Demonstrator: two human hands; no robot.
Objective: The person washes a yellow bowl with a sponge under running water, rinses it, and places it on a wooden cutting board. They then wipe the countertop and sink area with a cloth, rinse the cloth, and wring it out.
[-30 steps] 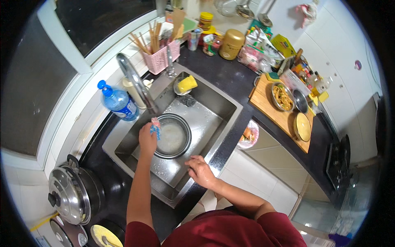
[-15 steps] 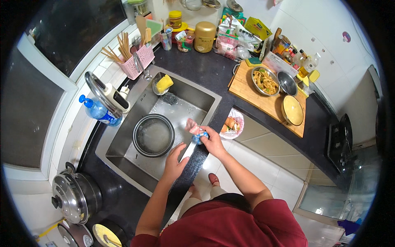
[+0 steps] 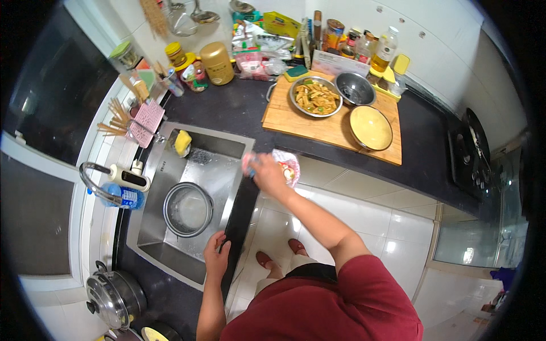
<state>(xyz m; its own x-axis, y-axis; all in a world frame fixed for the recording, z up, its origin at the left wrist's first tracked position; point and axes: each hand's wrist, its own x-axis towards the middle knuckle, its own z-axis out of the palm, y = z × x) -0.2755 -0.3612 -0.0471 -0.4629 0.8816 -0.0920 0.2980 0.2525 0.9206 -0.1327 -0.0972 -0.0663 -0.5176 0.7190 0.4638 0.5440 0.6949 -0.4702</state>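
Note:
My right hand (image 3: 267, 173) is closed around a small crumpled pink-and-blue bundle (image 3: 248, 163), soft-looking and blurred, so its kind is unclear. It hovers over the counter edge between the sink (image 3: 227, 136) and a small bin lined with a pink-patterned bag (image 3: 294, 161), which has food scraps inside. My left hand (image 3: 216, 254) is empty, fingers loosely bent and apart, above the sink's near rim. In the sink sits a dark round pot (image 3: 189, 209) with cloudy liquid.
A yellow sponge (image 3: 182, 142) rests at the sink's far corner. The faucet (image 3: 94, 170) and a blue pump bottle (image 3: 129, 198) stand left. On a cutting board (image 3: 330, 133) are a bowl of food (image 3: 315, 98), a dark bowl (image 3: 355, 88) and a yellow bowl (image 3: 371, 128). A lidded pot (image 3: 116, 295) stands near left.
My right hand has moved with the bundle from over the sink's edge toward the bin. My left hand has drawn away from it, nearer my body. The view has swung right.

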